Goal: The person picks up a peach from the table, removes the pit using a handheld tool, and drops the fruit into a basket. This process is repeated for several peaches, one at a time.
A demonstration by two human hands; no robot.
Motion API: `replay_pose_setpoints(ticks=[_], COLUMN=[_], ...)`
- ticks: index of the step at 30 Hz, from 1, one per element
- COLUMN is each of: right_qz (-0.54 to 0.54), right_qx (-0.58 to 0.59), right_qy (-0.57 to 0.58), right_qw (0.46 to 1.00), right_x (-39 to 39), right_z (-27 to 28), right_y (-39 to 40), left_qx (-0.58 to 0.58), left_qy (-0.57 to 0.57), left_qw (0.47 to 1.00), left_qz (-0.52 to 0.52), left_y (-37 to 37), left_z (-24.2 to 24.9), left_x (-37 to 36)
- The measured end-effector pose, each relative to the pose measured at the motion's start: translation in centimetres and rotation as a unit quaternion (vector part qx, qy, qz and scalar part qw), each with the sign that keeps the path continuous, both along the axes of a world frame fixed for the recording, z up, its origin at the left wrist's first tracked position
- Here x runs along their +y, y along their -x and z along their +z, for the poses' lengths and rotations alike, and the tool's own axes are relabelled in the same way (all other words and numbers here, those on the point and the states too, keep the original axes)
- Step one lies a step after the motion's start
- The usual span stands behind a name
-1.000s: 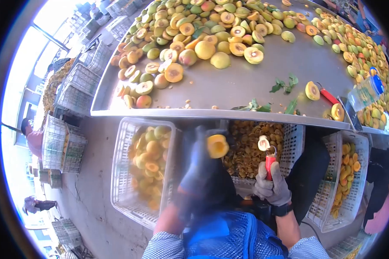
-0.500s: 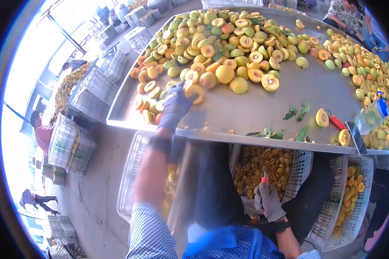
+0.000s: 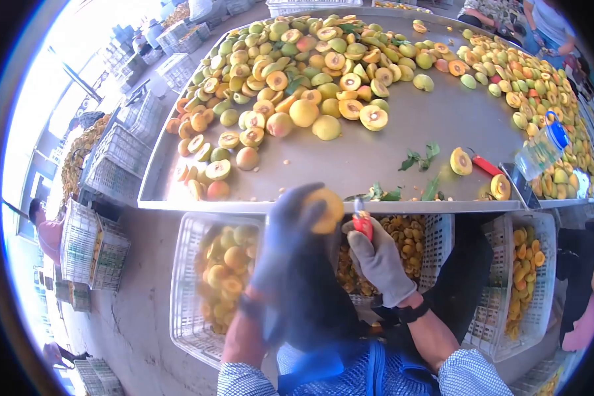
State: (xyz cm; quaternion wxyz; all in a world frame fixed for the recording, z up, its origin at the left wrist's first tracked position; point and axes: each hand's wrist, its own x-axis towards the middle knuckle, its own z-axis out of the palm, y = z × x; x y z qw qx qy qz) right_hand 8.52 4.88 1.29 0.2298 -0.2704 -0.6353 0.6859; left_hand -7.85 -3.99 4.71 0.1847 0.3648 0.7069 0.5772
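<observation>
My left hand (image 3: pixel 285 228), in a blue-grey glove and blurred by motion, grips a yellow peach half (image 3: pixel 328 211) just below the table's front edge. Close to its right, my right hand (image 3: pixel 381 263) in a light grey glove is closed around a red-handled tool (image 3: pixel 362 226) with a short metal tip pointing up. The tip is near the peach half but apart from it. Below my hands stands a crate of cut scraps (image 3: pixel 409 244), partly hidden by my right hand. A large pile of halved peaches (image 3: pixel 303 112) covers the left part of the metal table (image 3: pixel 376 162).
A crate of peach halves (image 3: pixel 178 290) stands left of my legs, another crate (image 3: pixel 541 290) to the right. On the table lie leaves (image 3: pixel 421 157), a red-handled knife (image 3: pixel 487 165) and a plastic bottle (image 3: pixel 538 153). Co-workers stand at the far right; stacked crates (image 3: pixel 79 231) line the left.
My left hand has drawn back from the pile to the front edge with a peach half. My right hand has risen with the tool towards it. The view has shifted somewhat.
</observation>
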Motion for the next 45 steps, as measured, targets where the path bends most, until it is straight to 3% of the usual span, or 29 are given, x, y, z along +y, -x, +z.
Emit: replay_pose_setpoints(ticks=[3, 7, 11, 15, 17, 21, 24, 27, 30, 32, 36, 37, 38, 40, 41, 43, 44, 45], right_qz=[-0.006, -0.067, -0.028, 0.021, 0.024, 0.023, 0.023, 0.052, 0.070, 0.064, 0.078, 0.078, 0.081, 0.082, 0.065, 0.047, 0.056, 0.066], right_qx=[-0.034, -0.035, -0.051, -0.090, -0.086, -0.084, -0.098, -0.155, -0.108, -0.090, -0.050, -0.050, -0.058, -0.068, -0.043, -0.016, -0.041, -0.068], right_qy=[-0.042, -0.062, -0.099, -0.205, -0.210, -0.205, -0.220, -0.247, -0.209, -0.212, -0.166, -0.166, -0.141, -0.114, -0.086, -0.057, -0.007, 0.044], right_qw=[0.999, 0.995, 0.993, 0.974, 0.974, 0.975, 0.970, 0.955, 0.969, 0.971, 0.982, 0.982, 0.985, 0.988, 0.993, 0.997, 0.998, 0.994], right_x=[-1.2, -1.9, -1.7, -1.7, -1.6, -1.4, -1.1, -0.9, -0.8, -0.9, -1.3, -1.3, -1.4, -1.8, -2.0, -2.3, -2.4, -2.6], right_z=[0.0, -0.3, -0.7, -0.7, -0.9, -1.3, -1.0, -0.2, -1.3, -1.9, -1.9, -2.0, -2.2, -2.9, -3.3, -3.3, -3.0, -2.8], right_y=[-0.5, -2.0, -3.3, -4.0, -4.1, -4.5, -4.7, -4.8, -4.9, -4.9, -5.1, -5.0, -5.0, -5.1, -5.0, -4.9, -5.0, -5.1], left_qx=[-0.122, -0.086, -0.090, -0.113, -0.092, -0.157, -0.105, -0.108, -0.118, -0.030, 0.034, -0.028, -0.028, -0.144, -0.143, -0.109, -0.269, -0.236], left_qy=[-0.048, -0.116, -0.065, -0.112, -0.050, -0.095, -0.090, -0.053, -0.025, 0.056, 0.159, 0.262, 0.262, 0.176, 0.177, -0.004, -0.010, -0.045], left_qw=[0.991, 0.989, 0.993, 0.986, 0.993, 0.983, 0.990, 0.993, 0.993, 0.996, 0.974, 0.948, 0.947, 0.960, 0.960, 0.988, 0.956, 0.968], left_qz=[0.021, 0.001, 0.048, 0.058, 0.057, 0.027, 0.032, 0.016, 0.014, -0.055, -0.157, -0.181, -0.181, -0.162, -0.164, -0.109, -0.120, -0.077], left_y=[-4.7, -8.1, -8.8, -7.9, -8.2, -8.8, -8.9, -8.7, -8.5, -7.8, -5.8, -5.5, -5.3, -5.2, -5.4, -6.4, -6.8, -7.9], left_z=[-0.8, -4.5, -7.0, -6.8, -6.6, -6.0, -6.0, -5.6, -5.1, -4.1, -3.8, -2.2, -2.5, -4.1, -5.1, -5.7, -5.7, -6.3], left_x=[0.9, 2.2, 2.2, 2.0, 1.8, 2.2, 2.6, 2.6, 2.5, 2.3, 2.8, 3.0, 2.8, 2.4, 2.3, 1.9, 1.1, 1.2])
